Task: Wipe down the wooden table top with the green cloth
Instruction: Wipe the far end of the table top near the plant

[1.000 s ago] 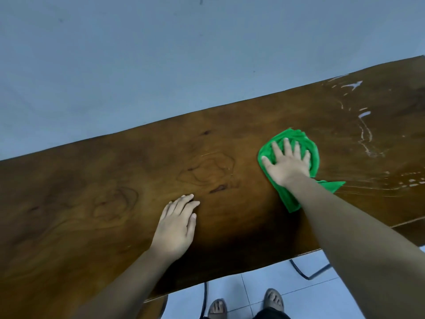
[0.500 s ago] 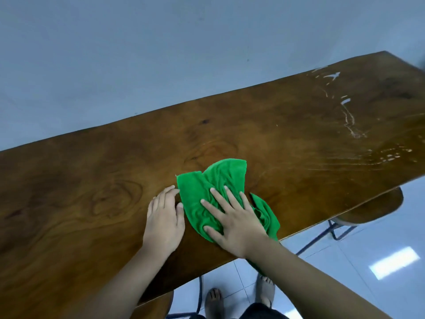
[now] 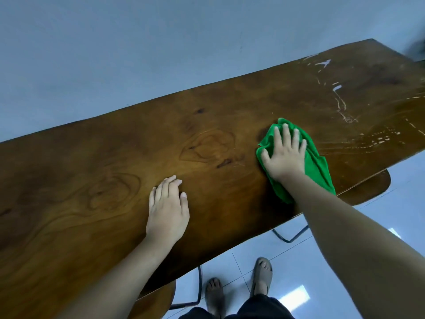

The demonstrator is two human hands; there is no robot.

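The long wooden table top (image 3: pixel 115 171) runs from lower left to upper right. A crumpled green cloth (image 3: pixel 316 162) lies on it right of centre, near the front edge. My right hand (image 3: pixel 284 155) presses flat on the cloth with fingers spread and straight. My left hand (image 3: pixel 167 208) rests palm down on the bare wood, well left of the cloth, fingers together. White streaks and wet smears (image 3: pixel 342 104) mark the wood at the far right end.
A pale blue wall (image 3: pixel 138 54) stands right behind the table's far edge. Wooden stools with dark metal legs (image 3: pixel 370 187) sit under the table. My sandalled feet (image 3: pixel 262 275) stand on the white tiled floor at the front edge.
My right hand has pushed the cloth back to the right, away from my left hand. The left hand has stayed flat on the wood in much the same place.
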